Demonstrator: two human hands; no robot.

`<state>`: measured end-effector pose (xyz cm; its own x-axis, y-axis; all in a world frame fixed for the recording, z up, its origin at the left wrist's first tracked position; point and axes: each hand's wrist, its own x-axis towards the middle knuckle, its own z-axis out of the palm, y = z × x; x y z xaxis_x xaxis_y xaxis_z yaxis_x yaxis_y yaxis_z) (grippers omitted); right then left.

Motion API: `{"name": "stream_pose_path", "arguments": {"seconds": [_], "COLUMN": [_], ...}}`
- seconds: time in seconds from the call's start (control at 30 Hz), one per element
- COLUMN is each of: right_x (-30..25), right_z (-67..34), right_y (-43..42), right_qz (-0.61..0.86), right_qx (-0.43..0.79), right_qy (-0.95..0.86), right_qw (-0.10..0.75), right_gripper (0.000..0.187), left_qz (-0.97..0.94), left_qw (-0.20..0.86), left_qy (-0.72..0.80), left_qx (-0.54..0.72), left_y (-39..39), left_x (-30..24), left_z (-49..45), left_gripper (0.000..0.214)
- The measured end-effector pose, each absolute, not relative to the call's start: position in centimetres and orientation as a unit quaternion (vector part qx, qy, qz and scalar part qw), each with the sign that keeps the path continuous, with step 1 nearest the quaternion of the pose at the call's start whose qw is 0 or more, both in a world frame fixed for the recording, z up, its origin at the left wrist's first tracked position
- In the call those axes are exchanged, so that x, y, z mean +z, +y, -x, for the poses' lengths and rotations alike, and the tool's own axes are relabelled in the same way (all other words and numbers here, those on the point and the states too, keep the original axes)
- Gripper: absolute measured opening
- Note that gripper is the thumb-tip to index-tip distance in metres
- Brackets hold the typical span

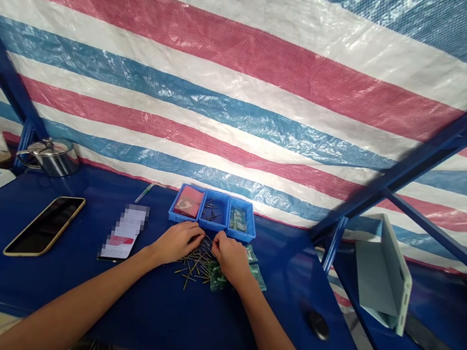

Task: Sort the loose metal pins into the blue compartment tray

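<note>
My left hand (178, 243) is closed in a pinch just in front of the blue bins, above a loose pile of thin brass-coloured metal rods (194, 265). Facing it, my right hand (230, 256) is also pinched, over green plastic packets (260, 275). Whatever sits between the fingertips is too small to make out. Behind the hands stand three small blue bins joined in a row. The left bin (171, 214) contains pinkish packets, the middle bin (213, 226) a few dark thin metal pieces, and the right bin (246, 237) green packets.
Left of my arms lie a phone with a lit screen (121, 240), a dark phone (45, 226) and a slim pen-like stick (144, 192). A lidded metal pot (54, 159) stands at the back left. Rightward are a black oval object (318, 324) and a tablet in a case (391, 280).
</note>
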<state>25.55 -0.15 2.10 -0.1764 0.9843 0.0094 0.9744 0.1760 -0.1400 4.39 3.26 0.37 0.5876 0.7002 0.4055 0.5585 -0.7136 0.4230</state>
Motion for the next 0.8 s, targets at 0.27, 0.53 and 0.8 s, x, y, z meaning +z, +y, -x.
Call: {"name": "stream_pose_path", "arguments": {"seconds": [0.27,0.53,0.8], "right_x": [2.4,1.4,1.6], "right_z": [-25.8,-25.8,-25.7], "right_y": [-0.2,-0.2,-0.5], "right_qz": [0.636,0.632,0.594], "right_qx": [0.056,0.043,0.107], "right_qy": [-0.769,-0.77,-0.749], "right_qw": [0.044,0.074,0.271], "right_gripper": [0.013,0.007,0.005], "left_qz": [-0.883,-0.886,-0.887], "left_qw": [0.123,0.125,0.127], "left_qy": [0.35,0.353,0.355], "left_qx": [0.286,0.274,0.268], "left_y": [3.4,3.2,3.2], "left_x": [0.1,0.4,0.5], "left_z": [-4.3,-4.3,-4.2], "left_gripper": [0.024,0.024,0.023]}}
